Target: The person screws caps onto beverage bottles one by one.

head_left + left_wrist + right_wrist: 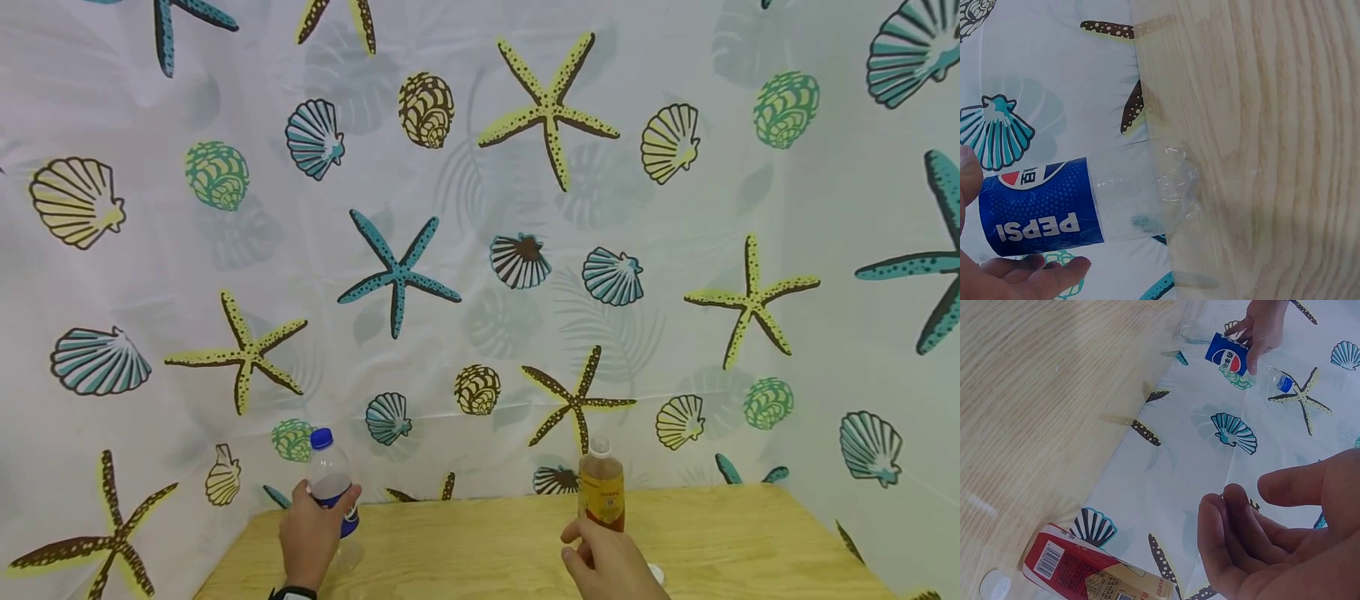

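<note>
In the head view, my left hand grips a clear Pepsi bottle around its blue label, with the blue cap on top. The left wrist view shows the same Pepsi bottle with its clear base near the wooden surface; whether it touches I cannot tell. My right hand is just in front of a drink bottle with a yellow and red label and a pale neck. Seen from the right wrist, the right hand has loosely curled fingers, thumb apart, holding nothing. Beside the drink bottle lies a white cap.
A light wooden table stretches beneath both bottles. Close behind its far edge hangs a white cloth printed with starfish and shells, and it continues along both sides.
</note>
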A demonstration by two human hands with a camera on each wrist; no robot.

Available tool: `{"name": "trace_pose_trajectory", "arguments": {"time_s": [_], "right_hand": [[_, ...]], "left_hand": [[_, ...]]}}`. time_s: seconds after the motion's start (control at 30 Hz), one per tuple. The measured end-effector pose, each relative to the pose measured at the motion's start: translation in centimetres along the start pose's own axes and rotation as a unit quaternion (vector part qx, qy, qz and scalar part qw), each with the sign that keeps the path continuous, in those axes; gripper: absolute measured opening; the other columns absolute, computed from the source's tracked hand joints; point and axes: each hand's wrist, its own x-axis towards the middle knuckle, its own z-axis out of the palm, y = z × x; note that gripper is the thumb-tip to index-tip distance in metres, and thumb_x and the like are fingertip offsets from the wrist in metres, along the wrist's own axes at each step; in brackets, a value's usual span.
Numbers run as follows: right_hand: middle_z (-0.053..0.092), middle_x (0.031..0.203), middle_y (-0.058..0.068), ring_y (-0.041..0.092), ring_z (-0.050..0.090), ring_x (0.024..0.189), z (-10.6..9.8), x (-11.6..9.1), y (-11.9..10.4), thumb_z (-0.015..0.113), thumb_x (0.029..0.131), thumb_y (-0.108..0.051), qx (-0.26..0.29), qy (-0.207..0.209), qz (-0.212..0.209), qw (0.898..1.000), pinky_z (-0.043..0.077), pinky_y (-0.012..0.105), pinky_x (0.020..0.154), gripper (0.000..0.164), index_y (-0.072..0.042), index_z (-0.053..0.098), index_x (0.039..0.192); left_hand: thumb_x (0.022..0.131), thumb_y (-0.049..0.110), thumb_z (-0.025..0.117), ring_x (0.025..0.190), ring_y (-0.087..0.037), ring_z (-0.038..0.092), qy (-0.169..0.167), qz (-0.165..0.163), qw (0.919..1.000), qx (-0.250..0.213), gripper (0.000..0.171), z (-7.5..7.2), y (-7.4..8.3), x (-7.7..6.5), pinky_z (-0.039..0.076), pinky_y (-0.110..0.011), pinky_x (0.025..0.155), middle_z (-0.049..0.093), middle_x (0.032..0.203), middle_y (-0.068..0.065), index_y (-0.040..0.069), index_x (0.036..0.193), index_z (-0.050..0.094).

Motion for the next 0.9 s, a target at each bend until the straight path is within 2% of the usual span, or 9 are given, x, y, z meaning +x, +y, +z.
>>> {"name": "trace_pose_trajectory", "arguments": {"time_s": [0.1,0.17,0.33,0.4,0.47,0.53,0.63,0.73,0.9], "right_hand": [[0.06,0.075,-0.003,0.013,0.056,0.066,-0.1,0.0,0.0,0.065,0.096,-0.017,-0.003,0.003,-0.006,1.0,0.046,0.03,0.062,0.013,-0.006,0.066,0.103],[0.06,0.075,-0.003,0.013,0.055,0.065,-0.1,0.0,0.0,0.065,0.096,-0.016,-0.003,0.004,-0.007,1.0,0.046,0.03,0.062,0.012,-0.006,0.066,0.103],[0.059,0.073,-0.003,0.014,0.053,0.063,0.0,-0.1,0.0,0.065,0.097,-0.016,0.004,0.002,0.002,1.0,0.044,0.029,0.06,0.011,-0.006,0.065,0.103],[0.058,0.072,-0.002,0.014,0.053,0.063,0.1,0.0,0.0,0.065,0.097,-0.016,0.007,0.001,0.008,1.0,0.044,0.03,0.06,0.011,-0.006,0.065,0.103],[0.058,0.072,-0.002,0.015,0.053,0.063,0.2,0.0,0.0,0.065,0.097,-0.016,0.009,-0.001,0.014,1.0,0.044,0.031,0.06,0.011,-0.006,0.065,0.102],[0.058,0.073,-0.002,0.015,0.053,0.064,0.2,0.0,0.0,0.065,0.097,-0.016,0.009,-0.003,0.018,1.0,0.045,0.031,0.061,0.011,-0.006,0.065,0.102],[0.058,0.072,-0.002,0.015,0.054,0.064,0.3,0.0,0.1,0.065,0.097,-0.016,0.009,-0.008,0.024,1.0,0.045,0.032,0.061,0.011,-0.006,0.065,0.102],[0.058,0.072,-0.001,0.015,0.054,0.063,0.2,0.0,0.2,0.065,0.097,-0.015,0.011,-0.01,0.027,1.0,0.045,0.032,0.061,0.01,-0.006,0.065,0.101],[0.058,0.071,-0.001,0.016,0.054,0.063,0.3,0.0,0.4,0.065,0.096,-0.015,0.011,-0.006,0.03,0.999,0.045,0.033,0.061,0.01,-0.006,0.065,0.1]], "left_hand": [[0.085,0.059,0.075,0.115,-0.057,0.059,-0.021,0.009,0.9997,0.007,0.098,0.1,-0.7,-0.2,0.049,-0.064,0.094,0.055,0.128,-0.042,-0.018,0.133,0.04],[0.084,0.059,0.076,0.105,-0.055,0.065,-0.041,0.022,0.9987,0.02,0.094,0.2,-1.3,-0.4,0.053,-0.061,0.088,0.061,0.117,-0.041,-0.02,0.124,0.046],[0.082,0.061,0.075,0.077,-0.037,0.07,-0.1,0.066,0.9901,0.073,0.083,0.2,-3.0,-0.6,0.054,-0.051,0.071,0.072,0.088,-0.026,-0.018,0.103,0.062],[0.082,0.062,0.075,0.073,-0.032,0.069,-0.122,0.068,0.9859,0.092,0.082,0.2,-3.3,-0.8,0.054,-0.049,0.07,0.072,0.084,-0.022,-0.016,0.102,0.065],[0.083,0.063,0.074,0.077,-0.032,0.069,-0.148,0.055,0.982,0.103,0.083,0.2,-3.3,-0.9,0.054,-0.05,0.074,0.072,0.089,-0.023,-0.017,0.106,0.064],[0.087,0.062,0.07,0.088,-0.038,0.07,-0.19,0.041,0.9724,0.129,0.086,0.2,-3.1,-1.0,0.054,-0.053,0.083,0.07,0.1,-0.029,-0.019,0.113,0.06],[0.094,0.06,0.061,0.111,-0.05,0.063,-0.268,0.018,0.9499,0.16,0.089,0.2,-2.6,-1.2,0.05,-0.057,0.097,0.061,0.121,-0.04,-0.023,0.125,0.052],[0.099,0.058,0.056,0.117,-0.053,0.06,-0.32,0.0,0.9308,0.177,0.089,0.4,-1.8,-1.3,0.048,-0.058,0.102,0.056,0.127,-0.044,-0.026,0.128,0.047],[0.096,0.054,0.064,0.102,-0.041,0.065,-0.347,-0.033,0.9207,0.176,0.085,1.3,-0.9,-1.8,0.051,-0.055,0.098,0.063,0.112,-0.035,-0.024,0.126,0.049]]}}
